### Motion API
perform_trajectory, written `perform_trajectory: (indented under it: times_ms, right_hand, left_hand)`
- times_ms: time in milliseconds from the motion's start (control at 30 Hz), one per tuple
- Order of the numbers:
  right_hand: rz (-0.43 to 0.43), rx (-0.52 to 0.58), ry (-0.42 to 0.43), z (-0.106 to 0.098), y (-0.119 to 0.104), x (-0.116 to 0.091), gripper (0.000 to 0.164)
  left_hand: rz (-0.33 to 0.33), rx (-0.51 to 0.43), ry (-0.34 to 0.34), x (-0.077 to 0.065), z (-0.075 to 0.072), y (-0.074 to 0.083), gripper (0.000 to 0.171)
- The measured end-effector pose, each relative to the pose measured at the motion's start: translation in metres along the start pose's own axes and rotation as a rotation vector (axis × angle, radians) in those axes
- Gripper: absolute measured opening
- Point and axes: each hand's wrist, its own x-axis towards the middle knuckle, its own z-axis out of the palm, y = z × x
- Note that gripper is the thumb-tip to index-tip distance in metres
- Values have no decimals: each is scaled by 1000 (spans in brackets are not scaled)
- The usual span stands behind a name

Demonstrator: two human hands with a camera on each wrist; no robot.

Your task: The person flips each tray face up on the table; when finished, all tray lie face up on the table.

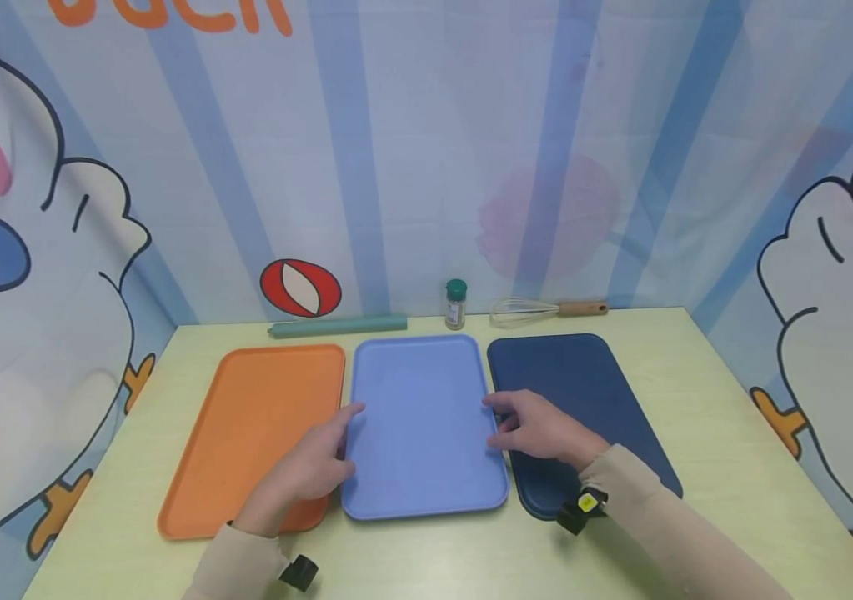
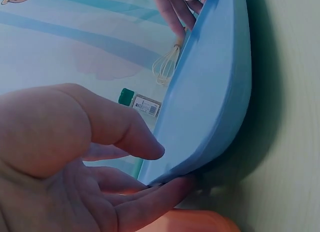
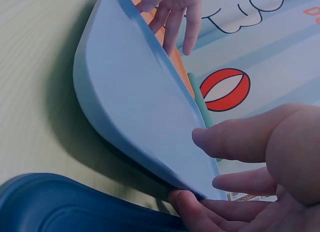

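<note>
A light blue tray (image 1: 426,425) lies in the middle of the table, with a raised rim all round. My left hand (image 1: 315,461) is at its left edge, fingers at the outer side of the rim and thumb apart from them. On the opposite edge, my right hand (image 1: 539,425) has its fingertips right at the rim, with thumb and index finger spread. In the left wrist view, the left thumb (image 2: 142,137) overlaps the tray's inner surface. The right wrist view has the right fingers (image 3: 192,212) low against the outer wall.
An orange tray (image 1: 268,417) lies under the left hand's side, and a navy tray (image 1: 584,375) partly beneath the right forearm. Along the back are a green rolling pin (image 1: 339,326), a green-capped spice jar (image 1: 455,307) and a whisk (image 1: 546,310), before a printed cloth backdrop (image 1: 441,150).
</note>
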Motion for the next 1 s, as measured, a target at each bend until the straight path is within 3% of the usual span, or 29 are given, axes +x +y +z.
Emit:
perform_trajectory:
  times_ms: [567, 1000]
  right_hand:
    - [20, 35, -22, -3, -2, -4, 66]
    - [26, 40, -37, -4, -5, -7, 66]
  left_hand:
    - [34, -1, -30, -3, -2, 3, 80]
    - [16, 1, -56, -5, -5, 6, 80]
